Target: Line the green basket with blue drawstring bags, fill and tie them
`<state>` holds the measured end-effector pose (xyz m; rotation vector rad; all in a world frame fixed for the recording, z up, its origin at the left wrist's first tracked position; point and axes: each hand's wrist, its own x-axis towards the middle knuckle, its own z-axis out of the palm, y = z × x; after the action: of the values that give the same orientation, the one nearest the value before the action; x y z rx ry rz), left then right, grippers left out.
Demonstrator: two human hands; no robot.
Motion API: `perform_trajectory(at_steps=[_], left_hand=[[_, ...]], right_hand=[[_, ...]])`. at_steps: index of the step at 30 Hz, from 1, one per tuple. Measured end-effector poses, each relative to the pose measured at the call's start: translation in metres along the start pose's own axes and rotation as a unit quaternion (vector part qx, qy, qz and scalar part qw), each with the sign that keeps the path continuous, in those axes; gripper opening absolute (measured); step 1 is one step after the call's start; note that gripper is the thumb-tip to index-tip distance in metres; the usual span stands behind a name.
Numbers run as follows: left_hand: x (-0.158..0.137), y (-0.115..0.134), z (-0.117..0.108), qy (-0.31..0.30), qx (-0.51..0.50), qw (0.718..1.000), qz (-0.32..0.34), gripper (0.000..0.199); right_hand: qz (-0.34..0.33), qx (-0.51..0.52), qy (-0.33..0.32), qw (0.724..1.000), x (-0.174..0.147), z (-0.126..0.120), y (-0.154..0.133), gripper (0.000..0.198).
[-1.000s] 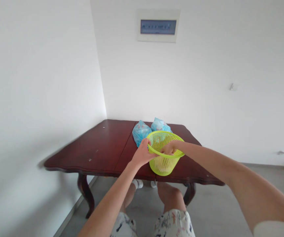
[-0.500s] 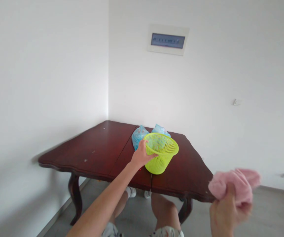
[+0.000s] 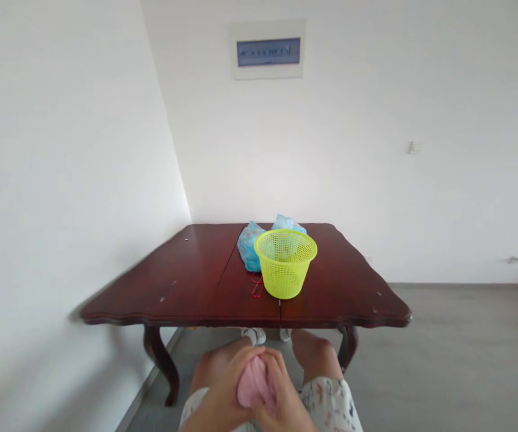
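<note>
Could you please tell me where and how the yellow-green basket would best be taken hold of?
Probably pinch the yellow-green basket by its rim, coming from the right: it stands upright and open, its rim flaring beyond the narrower base, while a blue bag crowds its left and a second bag lies behind.

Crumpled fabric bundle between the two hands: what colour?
Light pink: the crumpled fabric bundle shows best in the head view.
</note>
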<state>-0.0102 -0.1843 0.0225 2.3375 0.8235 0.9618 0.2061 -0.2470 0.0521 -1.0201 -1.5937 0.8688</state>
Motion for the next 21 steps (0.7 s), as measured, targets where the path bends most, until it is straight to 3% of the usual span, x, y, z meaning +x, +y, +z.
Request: perform_trajectory(at_steps=[2, 4, 7, 9, 10, 12, 14, 15, 16, 18, 21], left_hand=[[0.012, -0.008, -0.045, 0.065, 0.027, 0.997, -0.027, 0.081], [0.039, -0.018, -0.097, 0.153, 0.096, 0.983, -0.012, 0.066], [0.095, -0.043, -0.165, 0.295, 0.200, 0.934, -0.015, 0.062], [0.129, -0.070, -0.190, 0.317, 0.250, 0.914, -0.045, 0.068], [0.142, -0.086, -0.194, 0.285, 0.271, 0.916, -0.076, 0.071], [0.157, -0.120, -0.188, 0.165, 0.300, 0.922, -0.183, 0.079], [0.158, -0.147, -0.168, 0.066, 0.318, 0.899, -0.293, 0.086], [0.155, -0.157, -0.156, 0.054, 0.328, 0.886, -0.324, 0.088], [0.150, -0.162, -0.144, 0.070, 0.340, 0.877, -0.332, 0.088], [0.142, -0.164, -0.126, 0.148, 0.352, 0.879, -0.285, 0.080], [0.147, -0.153, -0.113, 0.217, 0.268, 0.926, -0.152, 0.060]], right_hand=[[-0.035, -0.033, -0.041, 0.998, 0.023, 0.001, -0.023, 0.095], [-0.056, -0.038, -0.042, 0.997, 0.038, -0.003, -0.042, 0.100], [-0.058, 0.013, 0.013, 0.998, 0.048, -0.006, -0.047, 0.073], [-0.026, 0.065, 0.066, 0.995, 0.047, -0.008, -0.031, 0.048], [0.000, 0.085, 0.090, 0.992, 0.045, -0.011, -0.019, 0.043], [0.051, 0.108, 0.134, 0.984, 0.037, -0.023, 0.009, 0.047], [0.086, 0.110, 0.178, 0.974, 0.024, -0.047, 0.039, 0.057], [0.095, 0.107, 0.201, 0.969, 0.018, -0.062, 0.052, 0.060], [0.105, 0.099, 0.220, 0.965, 0.011, -0.080, 0.064, 0.061], [0.118, 0.073, 0.265, 0.954, 0.002, -0.120, 0.082, 0.060], [0.113, 0.037, 0.362, 0.925, 0.014, -0.181, 0.090, 0.060]])
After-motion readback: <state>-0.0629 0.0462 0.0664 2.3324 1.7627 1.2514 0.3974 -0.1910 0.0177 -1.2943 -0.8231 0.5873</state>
